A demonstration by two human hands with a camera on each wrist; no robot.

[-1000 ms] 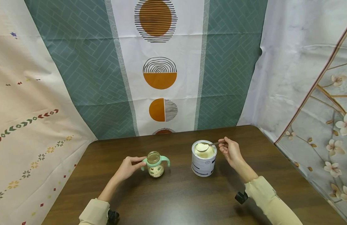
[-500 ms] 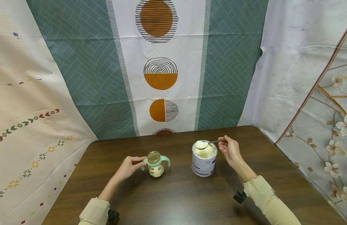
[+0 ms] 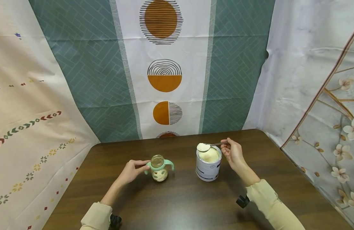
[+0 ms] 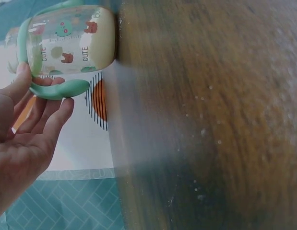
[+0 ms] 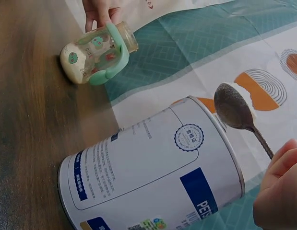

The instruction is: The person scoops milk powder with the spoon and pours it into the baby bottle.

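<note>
A spoon point(image 5: 233, 106) heaped with pale powder is pinched by its handle in my right hand point(image 3: 233, 154). In the head view the spoon's bowl is over the rim of a white can point(image 3: 207, 169), which is open at the top and holds pale yellow powder point(image 3: 211, 155). To the left stands a clear baby bottle point(image 3: 159, 171) without a lid, with green handles and powder in its bottom point(image 4: 103, 40). My left hand point(image 3: 131, 172) grips the bottle's left handle point(image 4: 62, 89) between thumb and fingers. The right handle point(image 3: 169, 163) points toward the can.
Both things stand on a dark brown wooden table point(image 3: 177, 201), with a gap between them. Behind the table hangs a green and white patterned cloth point(image 3: 231, 80). A floral cloth point(image 3: 337, 127) hangs on the right. White specks point(image 4: 203, 132) lie on the table near the bottle.
My right hand has raised the spoon with its powder from inside the can's mouth to above the rim, slightly leftward. The left hand and bottle have stayed put.
</note>
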